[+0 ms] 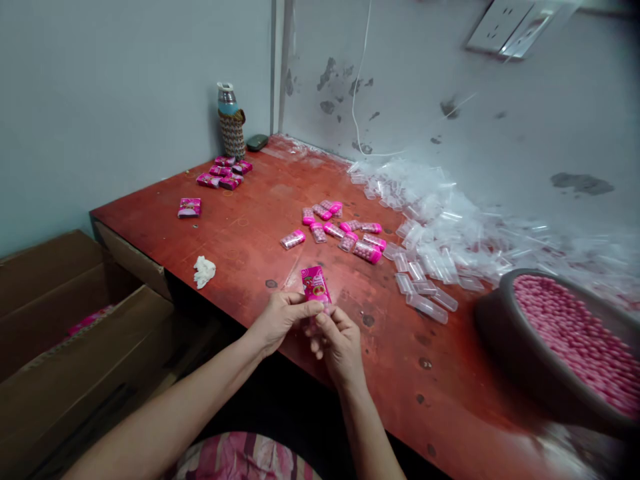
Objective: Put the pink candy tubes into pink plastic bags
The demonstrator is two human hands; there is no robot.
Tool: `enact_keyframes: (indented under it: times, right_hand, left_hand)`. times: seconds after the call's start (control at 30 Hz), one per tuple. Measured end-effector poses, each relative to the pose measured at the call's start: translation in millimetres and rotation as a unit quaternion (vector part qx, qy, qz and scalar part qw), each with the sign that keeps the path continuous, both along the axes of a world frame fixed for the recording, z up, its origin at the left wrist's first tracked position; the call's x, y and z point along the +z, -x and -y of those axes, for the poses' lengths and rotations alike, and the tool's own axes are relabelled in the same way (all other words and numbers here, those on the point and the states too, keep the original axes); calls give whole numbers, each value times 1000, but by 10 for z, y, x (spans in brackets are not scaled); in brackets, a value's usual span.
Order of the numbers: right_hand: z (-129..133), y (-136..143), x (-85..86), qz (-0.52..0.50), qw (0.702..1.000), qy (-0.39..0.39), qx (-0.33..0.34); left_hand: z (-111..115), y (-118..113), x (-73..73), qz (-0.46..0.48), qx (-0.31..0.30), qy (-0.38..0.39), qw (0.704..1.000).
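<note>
Near the front edge of the red table (250, 230), my left hand (283, 320) is closed on a pink printed packet (315, 283) at its lower left side. My right hand (340, 337) has its fingers pinched together at the packet's lower end, touching or almost touching my left fingertips. Whether a small clear item is between the right fingers is too small to tell. Beyond the hands lie several clear tubes of pink balls with pink caps (367, 251). Clear empty tubes (427, 308) are heaped to the right, against the wall.
A dark bowl of pink balls (583, 340) stands at the right. Pink packets (231, 181) and a bottle in a knitted cover (232, 130) are at the back left, a single packet (189, 207) nearer. Crumpled white tissue (205, 271) lies by the left edge, above an open cardboard box (100, 340).
</note>
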State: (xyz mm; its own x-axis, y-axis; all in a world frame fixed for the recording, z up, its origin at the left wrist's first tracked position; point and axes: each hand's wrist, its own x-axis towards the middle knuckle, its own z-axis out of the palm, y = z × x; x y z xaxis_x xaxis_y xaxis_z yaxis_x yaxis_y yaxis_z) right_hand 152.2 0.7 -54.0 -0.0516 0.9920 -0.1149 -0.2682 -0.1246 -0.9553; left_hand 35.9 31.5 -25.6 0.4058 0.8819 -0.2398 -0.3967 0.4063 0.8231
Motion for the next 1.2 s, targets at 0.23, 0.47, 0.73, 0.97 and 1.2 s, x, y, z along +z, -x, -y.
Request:
enact_keyframes:
  times: [0.23,0.47,0.73,0.97,1.2]
  right_hand:
    - [79,33,2,-95,995,0,13]
    - [18,93,14,-83,996,1,-28]
    - [-16,-139,134,-37,998,-11,-49]
    - [1,-544,102,52,991,7,-119]
    - [55,-559,42,113,987,20,-108]
  left_hand:
    - [11,120,-8,19,72,38,997]
    - [177,39,-54,41,29,20,999]
    - [127,1010,244,22,440,-119,890]
    - [124,603,-86,-381,220,-314,842]
    - [54,-44,-554,-581,44,-491,647]
